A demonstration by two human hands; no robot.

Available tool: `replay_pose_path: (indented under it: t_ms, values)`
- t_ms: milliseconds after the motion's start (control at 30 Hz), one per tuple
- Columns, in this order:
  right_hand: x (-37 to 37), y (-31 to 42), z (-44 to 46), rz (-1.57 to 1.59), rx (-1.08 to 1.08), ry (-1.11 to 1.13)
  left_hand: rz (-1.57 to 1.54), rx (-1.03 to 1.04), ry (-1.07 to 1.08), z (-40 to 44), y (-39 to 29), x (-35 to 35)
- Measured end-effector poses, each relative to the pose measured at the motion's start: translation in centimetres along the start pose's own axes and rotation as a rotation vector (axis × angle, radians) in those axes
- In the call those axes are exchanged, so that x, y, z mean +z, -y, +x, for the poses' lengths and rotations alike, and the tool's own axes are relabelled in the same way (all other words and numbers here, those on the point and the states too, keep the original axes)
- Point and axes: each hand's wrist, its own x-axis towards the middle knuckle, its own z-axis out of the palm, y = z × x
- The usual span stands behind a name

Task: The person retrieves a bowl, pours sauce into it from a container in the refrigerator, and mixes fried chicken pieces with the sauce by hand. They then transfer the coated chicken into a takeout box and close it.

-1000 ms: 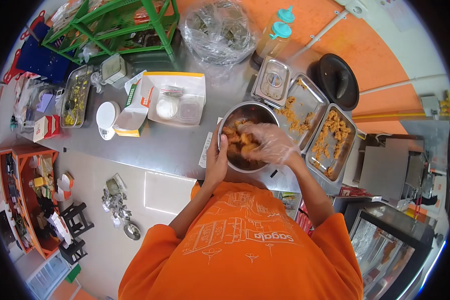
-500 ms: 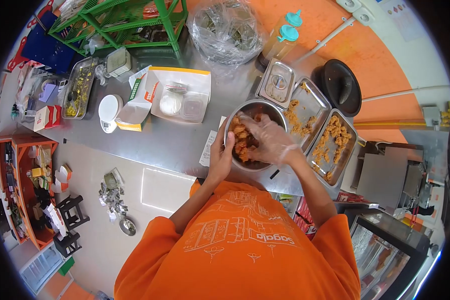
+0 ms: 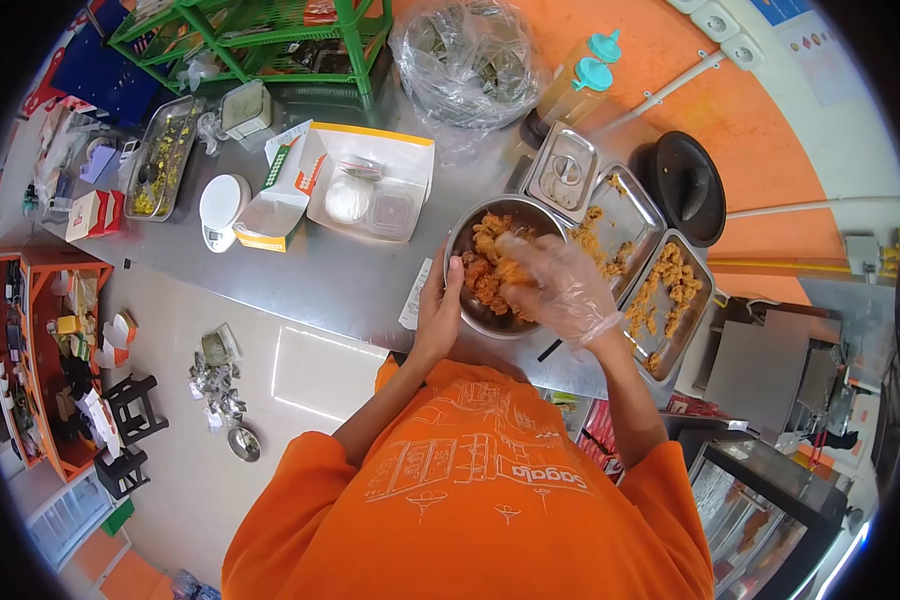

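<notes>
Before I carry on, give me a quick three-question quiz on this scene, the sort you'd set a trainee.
1. True or false: the right hand is gloved.
2. What is the left hand holding?
A) carton
B) bowl
C) scale
3. Fill in the blank: the two bottles by the orange wall have ____ caps.
Key: 1. True; 2. B; 3. turquoise.

A green plastic rack (image 3: pixel 354 45) stands at the frame's upper left, a clear plastic bag (image 3: pixel 467 65) at top centre, two turquoise-capped squeeze bottles (image 3: pixel 566 97) just right of it, an orange cabinet (image 3: pixel 42 350) beside black stools (image 3: pixel 132 398) at lower left, and a glass display case (image 3: pixel 755 500) at lower right.
</notes>
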Motion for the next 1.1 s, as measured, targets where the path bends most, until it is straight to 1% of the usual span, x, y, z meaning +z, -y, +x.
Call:
replay_pose_path:
  t_ms: [33,133,233,267,367,467,567,600,667,700,733,767,800,833,867,900,933,967,1000,1033,1067,1100]
  values:
    - [-0.1,0.2,-0.2,0.035,-0.038,0.047,0.018,0.007,0.003,0.0,-0.1,0.1]
    - [0.3,-0.5,0.1,-0.125,-0.144,-0.093,-0.089,0.004,0.027,0.0,-0.9,0.7]
    - [3.5,-1.0,0.5,-0.217,-0.031,-0.014,0.157,0.166,0.044,-0.7,-1.9,1.4]
    - [4.8,-1.7,0.8,-0.217,0.002,-0.005,0.088,0.098,0.071,-0.9,-2.6,1.7]
    - [7.6,-3.5,1.4,-0.187,-0.078,-0.107,0.034,0.110,0.057,-0.5,-1.2,1.3]
    - [7.2,-3.8,1.8,0.055,-0.175,-0.185,0.114,0.125,0.008,-0.4,-0.5,0.7]
    - [5.0,-2.7,1.5,-0.032,-0.170,-0.222,0.030,0.042,-0.005,-0.2,-0.5,0.7]
    - [3.9,-1.3,1.0,-0.163,-0.105,-0.163,0.007,0.052,0.000,-0.1,-1.0,0.7]
    - [3.2,-0.9,0.4,-0.223,-0.135,-0.167,-0.046,0.002,-0.012,-0.3,-2.1,1.5]
    - [3.2,-0.5,0.6,-0.237,-0.185,-0.166,-0.060,-0.010,-0.051,-0.2,-2.5,1.2]
    - [2.8,0.3,0.2,-0.243,-0.217,-0.096,0.075,-0.270,0.015,-0.2,-2.4,0.5]
    - [2.2,0.7,0.0,-0.249,-0.283,-0.028,0.138,0.114,-0.095,0.1,0.0,1.1]
    - [2.2,0.1,0.4,-0.191,-0.413,-0.040,0.070,-0.065,-0.042,-0.1,-0.5,0.6]
    - [1.8,0.1,0.4,-0.174,-0.413,-0.055,0.110,0.003,-0.082,-0.2,-0.2,0.8]
    - [1.0,-0.3,0.0,-0.169,-0.311,-0.031,0.154,0.069,-0.126,-0.2,0.3,0.9]
    - [0.8,-0.6,0.5,-0.189,-0.279,0.009,0.200,0.134,-0.171,-0.1,0.8,0.9]
    - [1.0,0.1,0.7,-0.219,-0.284,-0.001,0.093,0.043,-0.052,-0.9,-1.5,-0.3]
    - [1.9,-0.8,1.0,-0.276,-0.328,0.078,-0.020,-0.043,0.098,-1.7,-3.2,-1.0]
    - [3.3,-2.2,1.5,-0.341,-0.353,0.145,0.012,-0.032,0.092,-1.6,-3.1,-1.2]
    - [4.2,-2.0,2.4,-0.406,-0.374,0.211,0.046,-0.021,0.086,-1.7,-2.4,-1.1]
    - [4.9,-2.2,2.8,-0.463,-0.416,0.234,0.075,-0.023,0.077,-1.3,-1.8,-0.8]
    - [5.4,-1.3,3.1,-0.518,-0.460,0.255,0.106,0.024,0.071,-1.2,-1.2,-0.9]
